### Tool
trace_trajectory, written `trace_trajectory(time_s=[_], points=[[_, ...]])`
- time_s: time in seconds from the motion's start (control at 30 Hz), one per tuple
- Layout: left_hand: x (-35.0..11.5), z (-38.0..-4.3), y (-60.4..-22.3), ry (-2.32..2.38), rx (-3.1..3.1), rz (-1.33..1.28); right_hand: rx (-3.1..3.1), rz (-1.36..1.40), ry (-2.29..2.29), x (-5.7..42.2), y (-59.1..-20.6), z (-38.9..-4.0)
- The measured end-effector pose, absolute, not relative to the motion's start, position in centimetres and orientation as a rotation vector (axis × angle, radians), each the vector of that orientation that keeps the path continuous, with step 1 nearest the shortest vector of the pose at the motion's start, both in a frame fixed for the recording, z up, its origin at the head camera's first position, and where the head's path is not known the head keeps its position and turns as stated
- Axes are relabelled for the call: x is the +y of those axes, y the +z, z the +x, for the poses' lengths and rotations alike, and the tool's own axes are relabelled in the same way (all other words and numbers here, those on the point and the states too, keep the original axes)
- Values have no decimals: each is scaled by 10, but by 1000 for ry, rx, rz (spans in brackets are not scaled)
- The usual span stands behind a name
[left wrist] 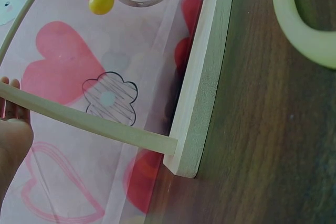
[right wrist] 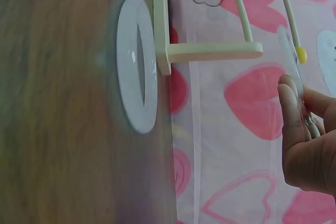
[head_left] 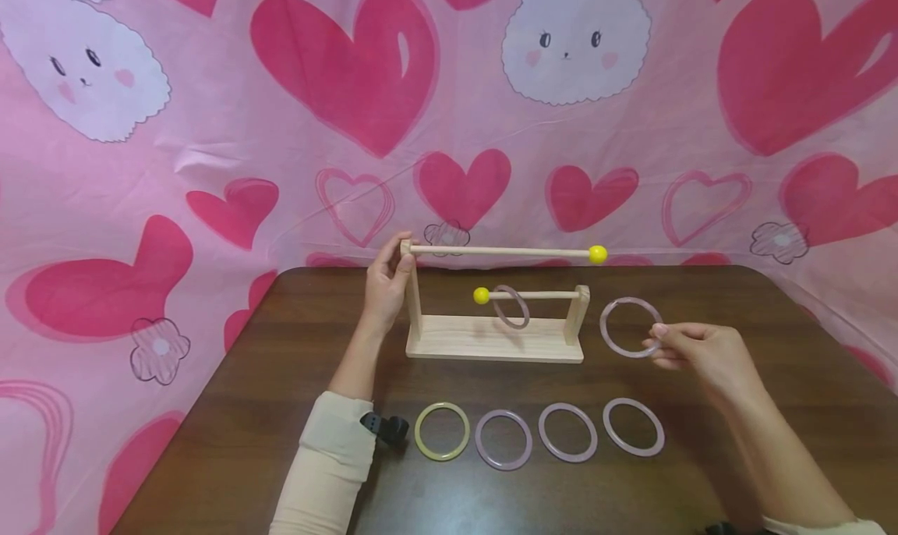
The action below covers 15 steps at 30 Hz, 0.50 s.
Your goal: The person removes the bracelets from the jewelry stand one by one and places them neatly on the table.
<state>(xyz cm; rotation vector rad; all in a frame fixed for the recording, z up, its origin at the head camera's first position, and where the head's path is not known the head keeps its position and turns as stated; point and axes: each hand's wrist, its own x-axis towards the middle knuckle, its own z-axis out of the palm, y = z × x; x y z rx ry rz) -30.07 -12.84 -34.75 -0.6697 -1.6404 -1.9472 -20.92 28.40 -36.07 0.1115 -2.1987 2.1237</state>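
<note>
My left hand (head_left: 387,284) grips the top of the tall left post of a pale wooden bangle stand (head_left: 491,340), thumb in front and fingers behind. The long upper rod ends in a yellow ball (head_left: 598,254); the shorter lower rod, from the right post, has another yellow ball (head_left: 481,295) at its left end. One translucent purple bangle (head_left: 521,321) hangs on the lower rod. To the right of the stand, my right hand (head_left: 705,356) pinches a second purple bangle (head_left: 607,340) by its right edge, raised above the table and facing the head camera.
In front of the stand, a row of bangles lies flat on the dark wooden table (head_left: 281,457): a yellow-green bangle (head_left: 418,444) at the left, then three lilac ones, the rightmost bangle (head_left: 655,447) below my right hand. A pink heart-patterned cloth (head_left: 302,129) hangs behind the table.
</note>
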Motion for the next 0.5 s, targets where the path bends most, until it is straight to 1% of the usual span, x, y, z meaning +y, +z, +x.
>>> trace_trajectory(time_s=[0.1,0.4,0.5], points=[[-129,-301,-348,-1939,-1637,-669,-2251,119,2099,287,-357,-204],[-130,-302,-349,-1950,-1628,-692,-2412,12,1965,297,-353,-194],[-130,-302,-349,-1954,-1626,-697,-2372,11,2014,301,-354,-193]])
